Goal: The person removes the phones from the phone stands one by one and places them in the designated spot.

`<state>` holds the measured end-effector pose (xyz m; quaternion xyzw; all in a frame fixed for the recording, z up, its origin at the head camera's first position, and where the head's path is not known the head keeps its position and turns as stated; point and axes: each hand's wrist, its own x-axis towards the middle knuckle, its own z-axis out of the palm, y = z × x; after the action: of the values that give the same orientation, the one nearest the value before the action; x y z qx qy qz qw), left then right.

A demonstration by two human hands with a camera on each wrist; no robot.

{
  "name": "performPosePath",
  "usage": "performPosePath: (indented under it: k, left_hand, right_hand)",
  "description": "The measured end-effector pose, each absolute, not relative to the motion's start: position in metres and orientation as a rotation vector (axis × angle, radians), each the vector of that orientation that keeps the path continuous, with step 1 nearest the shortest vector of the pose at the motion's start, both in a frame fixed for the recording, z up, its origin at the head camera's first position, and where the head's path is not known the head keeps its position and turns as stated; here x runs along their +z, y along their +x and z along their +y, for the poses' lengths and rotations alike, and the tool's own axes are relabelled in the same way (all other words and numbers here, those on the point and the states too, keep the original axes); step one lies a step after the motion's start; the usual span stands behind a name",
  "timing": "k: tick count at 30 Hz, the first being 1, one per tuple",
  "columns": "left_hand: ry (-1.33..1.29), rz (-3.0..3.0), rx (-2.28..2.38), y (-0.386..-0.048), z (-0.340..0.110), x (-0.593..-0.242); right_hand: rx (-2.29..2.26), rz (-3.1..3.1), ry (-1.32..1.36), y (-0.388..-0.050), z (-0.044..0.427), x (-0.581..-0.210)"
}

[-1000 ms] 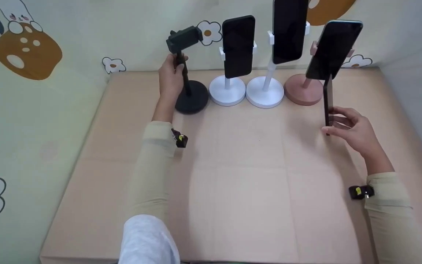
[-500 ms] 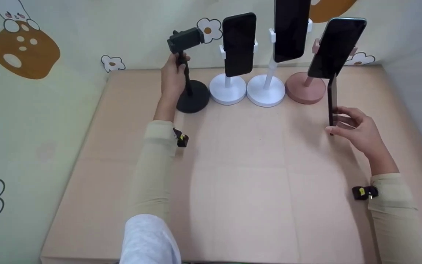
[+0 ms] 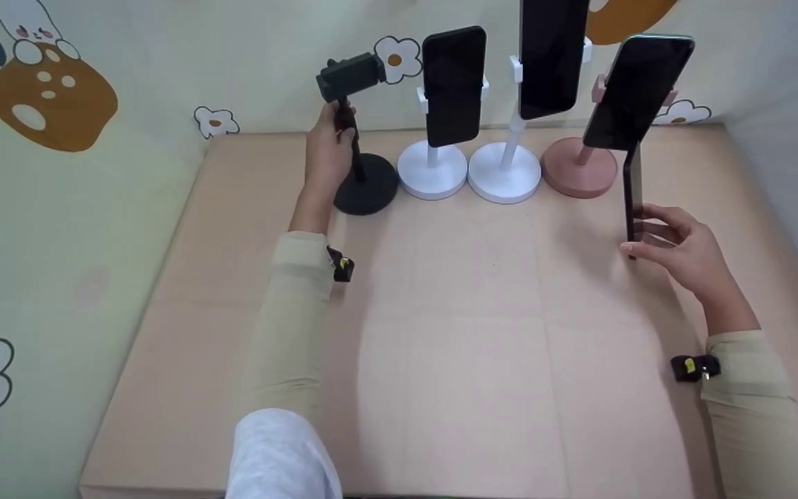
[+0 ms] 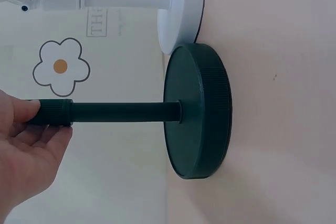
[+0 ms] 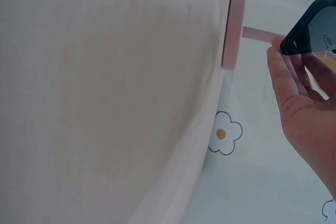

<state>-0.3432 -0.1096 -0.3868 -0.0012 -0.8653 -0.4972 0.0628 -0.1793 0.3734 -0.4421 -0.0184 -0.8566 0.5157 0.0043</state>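
A black phone stand (image 3: 366, 184) with an unfilled clamp head (image 3: 350, 75) stands at the left end of a row of stands. My left hand (image 3: 328, 152) grips its pole just below the head; the left wrist view shows the fingers around the ribbed collar (image 4: 50, 112). On the right, my right hand (image 3: 683, 246) holds a dark phone (image 3: 632, 194) upright and nearly edge-on, by its lower part. In the right wrist view the thumb and fingers are at one end of the phone (image 5: 321, 32), and much of it is out of frame.
Two white stands (image 3: 431, 173) (image 3: 504, 177) and a pink stand (image 3: 579, 170) stand along the back edge, each bearing a phone (image 3: 453, 86) (image 3: 551, 59) (image 3: 639, 90). A peach-coloured cloth covers the table (image 3: 454, 388). A patterned wall rises behind.
My right hand, with the phone in it, has shifted slightly to the right. The left hand keeps its grip on the black stand, and the camera view has moved a little.
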Motion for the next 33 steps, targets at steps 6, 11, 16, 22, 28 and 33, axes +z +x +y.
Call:
performPosePath:
  k: [6, 11, 16, 22, 28, 33]
  left_hand:
    - [-0.008, -2.631, -1.544, -0.339, -0.113, -0.389]
    - [-0.013, -2.622, -1.546, -0.336, -0.117, -0.39]
    - [-0.027, -2.605, -1.549, -0.333, -0.12, -0.393]
    - [-0.023, -2.602, -1.577, -0.33, -0.127, -0.398]
    - [-0.037, -2.587, -1.583, -0.327, -0.132, -0.402]
    - [-0.042, -2.583, -1.576, -0.325, -0.135, -0.403]
  right_hand:
    - [1.658, -2.655, -0.04, -0.178, 0.376, -0.443]
    - [1.643, -2.667, -0.055, -0.177, 0.379, -0.444]
    - [1.623, -2.674, -0.092, -0.177, 0.382, -0.444]
    - [1.622, -2.683, -0.13, -0.175, 0.385, -0.443]
    - [1.564, -2.73, -0.184, -0.175, 0.39, -0.443]
    - [1.511, -2.766, -0.236, -0.174, 0.393, -0.441]
